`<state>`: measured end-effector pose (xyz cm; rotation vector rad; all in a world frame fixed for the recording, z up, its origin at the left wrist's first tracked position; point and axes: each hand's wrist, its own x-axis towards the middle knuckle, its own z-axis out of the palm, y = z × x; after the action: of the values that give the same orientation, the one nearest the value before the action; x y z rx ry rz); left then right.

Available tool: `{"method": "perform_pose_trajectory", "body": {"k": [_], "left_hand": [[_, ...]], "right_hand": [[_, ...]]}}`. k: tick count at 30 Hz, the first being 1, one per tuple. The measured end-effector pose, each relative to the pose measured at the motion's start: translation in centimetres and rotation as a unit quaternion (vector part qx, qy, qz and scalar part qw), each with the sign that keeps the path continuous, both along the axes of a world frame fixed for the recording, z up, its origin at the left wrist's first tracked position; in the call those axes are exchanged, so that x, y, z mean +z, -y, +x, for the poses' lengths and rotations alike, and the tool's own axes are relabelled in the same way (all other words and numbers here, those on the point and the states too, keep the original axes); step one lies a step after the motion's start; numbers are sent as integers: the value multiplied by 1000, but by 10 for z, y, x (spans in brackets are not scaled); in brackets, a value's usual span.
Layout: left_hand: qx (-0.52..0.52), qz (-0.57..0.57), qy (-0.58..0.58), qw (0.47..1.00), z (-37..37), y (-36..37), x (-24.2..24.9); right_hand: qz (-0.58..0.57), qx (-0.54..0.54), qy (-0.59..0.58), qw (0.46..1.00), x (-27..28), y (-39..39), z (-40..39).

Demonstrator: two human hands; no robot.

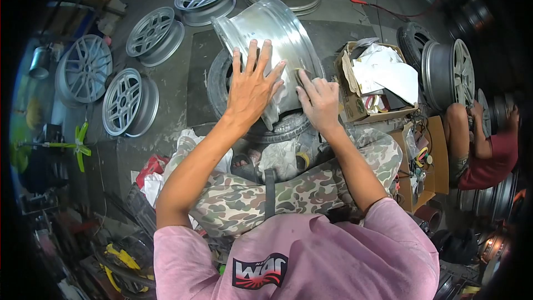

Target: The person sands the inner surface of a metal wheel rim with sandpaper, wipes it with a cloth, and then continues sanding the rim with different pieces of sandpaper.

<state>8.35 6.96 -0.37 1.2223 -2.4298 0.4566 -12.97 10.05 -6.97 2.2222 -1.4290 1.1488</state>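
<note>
A bare silver wheel rim lies tilted on its side, resting on a tyre on the floor between my knees. My left hand lies on the barrel of the rim with its fingers spread, holding nothing. My right hand touches the right side of the same barrel. Its index finger is stretched out against the metal, the thumb stands apart, and the other fingers are partly curled. A thin yellowish edge shows by that index fingertip; I cannot make out what it is.
Several silver wheels stand on the floor at the left and back. To the right sits a cardboard box with white paper sheets. Behind a second open box, a person in a red shirt crouches by another wheel.
</note>
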Motion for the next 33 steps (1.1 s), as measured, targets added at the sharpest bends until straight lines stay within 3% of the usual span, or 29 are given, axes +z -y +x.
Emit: {"method": "perform_pose_trajectory", "body": {"k": [7,10,11,13,15,17,22,26,28,33], "left_hand": [[10,17,-22,1000,17,12,19],[64,-30,-211,975,30,41,18],[64,-27,-211,975,35,51,14],[117,33,-363,924,44,69,5],[162,88,-405,896,47,85,-5],[154,218,-484,833,42,97,-22],[127,221,-494,831,48,89,-10],[141,223,-492,830,43,84,-8],[151,150,-487,847,34,89,-17],[143,200,-483,840,43,90,-21]], "right_hand": [[43,-19,-64,997,-7,-9,11],[0,-1,-59,998,14,23,41],[2,-1,-60,998,18,26,45],[16,-18,-67,997,25,28,52],[22,-4,-62,998,19,8,43],[65,-26,-88,994,14,-4,34],[12,-25,-95,995,53,61,67],[21,-11,-102,995,28,11,39],[19,-3,-107,994,34,19,40],[11,-9,-110,994,58,68,68]]}}
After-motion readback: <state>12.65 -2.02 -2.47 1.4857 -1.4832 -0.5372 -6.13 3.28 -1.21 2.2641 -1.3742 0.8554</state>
